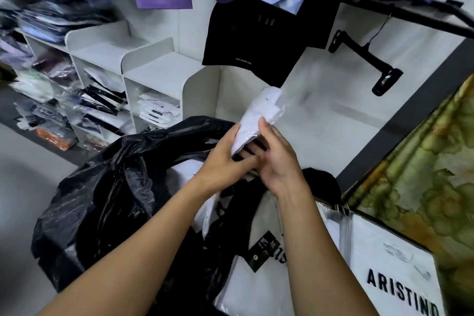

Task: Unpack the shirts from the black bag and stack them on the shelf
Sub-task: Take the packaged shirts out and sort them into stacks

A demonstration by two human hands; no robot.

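Head view: at frame centre, the left hand and right hand both hold 1 white shirt in clear wrapping, each grip closed round its lower end. It is raised above the open black bag at lower left. More wrapped shirts lie at lower centre. The white shelf stands at centre left, well apart, with folded shirts in 1 compartment.

A white stepped shelf unit with open cubbies stands at centre left. Its nearest cubby holds folded white shirts in clear packets, and the next holds dark packets. On the grey floor sit a crumpled black plastic bag and, at far left, an orange packet.
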